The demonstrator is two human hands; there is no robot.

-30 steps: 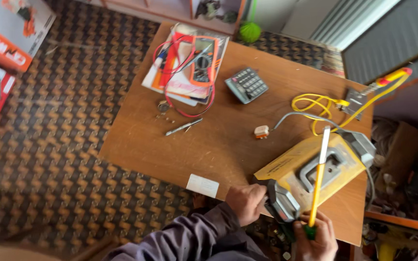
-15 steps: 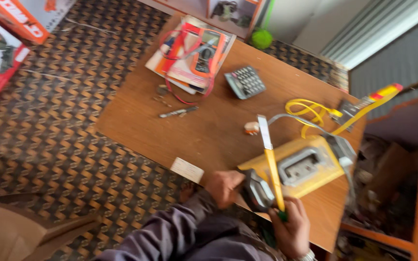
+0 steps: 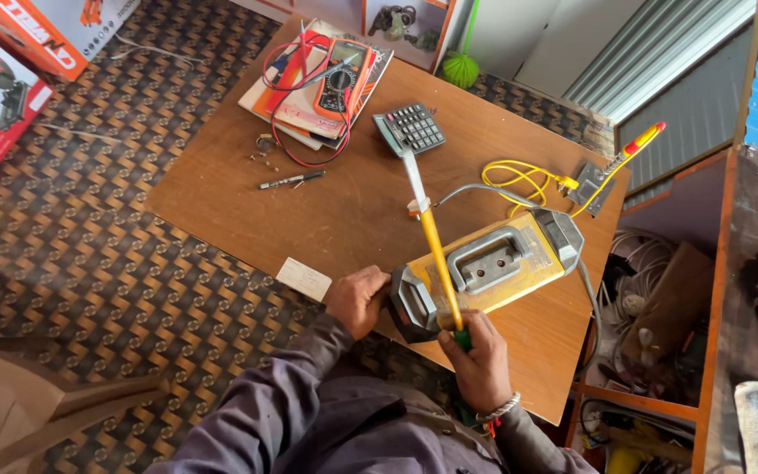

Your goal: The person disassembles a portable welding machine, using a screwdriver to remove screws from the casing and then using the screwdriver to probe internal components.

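Two boxes [image 3: 2, 79] sit at the far left on the patterned floor, orange and white, each showing a power tool picture. Moving onto the wooden table [image 3: 221, 175], you have one stack of books [image 3: 309, 96] with one orange multimeter [image 3: 341, 83] on top, its red lead looping down over the table. Just below that stack lies one pen [image 3: 289, 181], and near the front edge one small white card [image 3: 303, 278]. One grey calculator [image 3: 410, 130] rests past the middle.

Now your hands. Your left hand [image 3: 357, 298] is wrapped round the near grey end cap of one yellow machine [image 3: 484, 263], fingers curled on it, gripping. That machine lies flat at the table's front right corner, one grey handle on top, one grey cable running off its far end. Your right hand [image 3: 482, 355] is closed on the green grip of one long yellow screwdriver [image 3: 432, 233], held upright-ish, its shaft crossing over the machine and its tip pointing toward the calculator. Whether the tip touches anything, I cannot tell.

Further right, one coil of yellow wire [image 3: 515, 180] lies beside one small grey plug block [image 3: 591, 184], and one tester with a red and yellow handle [image 3: 638, 142] pokes over the table's far corner. Beyond that, one wooden shelf unit [image 3: 660, 351] holds a tangle of cables.
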